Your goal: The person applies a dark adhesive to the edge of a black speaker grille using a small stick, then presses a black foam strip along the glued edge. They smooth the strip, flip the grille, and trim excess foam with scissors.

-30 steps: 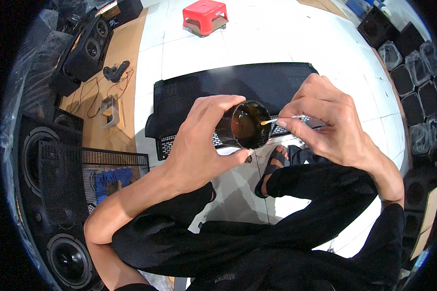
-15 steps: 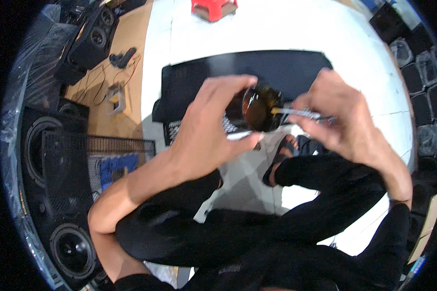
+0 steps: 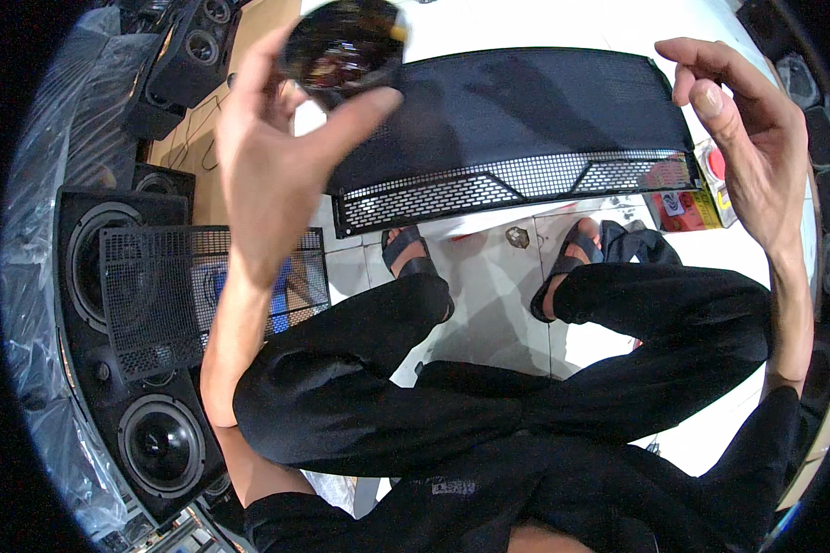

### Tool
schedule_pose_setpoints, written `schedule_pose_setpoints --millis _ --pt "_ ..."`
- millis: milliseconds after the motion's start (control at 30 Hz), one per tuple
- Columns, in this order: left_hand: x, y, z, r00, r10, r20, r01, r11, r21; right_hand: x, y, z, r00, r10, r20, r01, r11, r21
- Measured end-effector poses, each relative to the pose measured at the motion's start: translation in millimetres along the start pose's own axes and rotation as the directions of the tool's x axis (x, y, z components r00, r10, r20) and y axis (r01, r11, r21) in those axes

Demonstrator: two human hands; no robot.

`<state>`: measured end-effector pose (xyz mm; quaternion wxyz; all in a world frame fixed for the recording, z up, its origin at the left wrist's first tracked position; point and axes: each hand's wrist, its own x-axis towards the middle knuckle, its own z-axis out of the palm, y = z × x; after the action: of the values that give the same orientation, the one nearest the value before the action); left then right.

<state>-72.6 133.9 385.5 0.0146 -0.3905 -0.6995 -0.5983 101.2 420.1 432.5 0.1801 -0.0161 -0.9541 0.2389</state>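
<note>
My left hand (image 3: 272,157), blurred by motion, holds a dark round cup (image 3: 346,55) between thumb and fingers. Shiny dark brown stuff shows inside, and a small yellow bit lies at the cup's right rim. Below and right of the cup is a black speaker grille (image 3: 535,106), its upper part covered in dark material, with bare mesh along the near strip. My right hand (image 3: 747,129) is raised by the grille's far right corner, fingers bent and apart from the thumb. I see nothing in it; whether its fingertips touch the grille I cannot tell.
Black speaker cabinets (image 3: 161,442) line the left side, with plastic wrap (image 3: 37,313) behind. Another black mesh grille (image 3: 148,295) leans beside them, a blue item (image 3: 281,290) behind it. A red and yellow box (image 3: 687,210) sits on the white tiled floor (image 3: 489,276) at right.
My left hand has carried the cup up and left. My right hand has moved up and right, and the thin brush-like stick it held is gone from it. The view has shifted.
</note>
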Motion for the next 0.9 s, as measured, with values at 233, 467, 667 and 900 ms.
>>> schedule_pose_setpoints --millis 233,467,667,900 --pt "-53 -52 -72 0.810 -0.213 -0.547 0.334 0.934 0.131 13 39 10 0.994 0.105 0.013 -0.104 0.993 -0.058" --pt "-208 -145 -69 0.515 -0.410 -0.753 0.740 0.656 0.148 21 49 29 0.998 0.067 0.002 -0.065 0.969 -0.237" --pt "-305 -228 -49 0.269 -0.711 -0.649 0.963 0.194 0.187 22 40 43 0.985 0.135 0.108 -0.119 0.982 -0.146" --pt "-353 -278 -36 0.237 -0.827 -0.510 0.967 0.149 0.208 25 56 44 0.985 0.039 0.170 -0.002 0.977 -0.212"
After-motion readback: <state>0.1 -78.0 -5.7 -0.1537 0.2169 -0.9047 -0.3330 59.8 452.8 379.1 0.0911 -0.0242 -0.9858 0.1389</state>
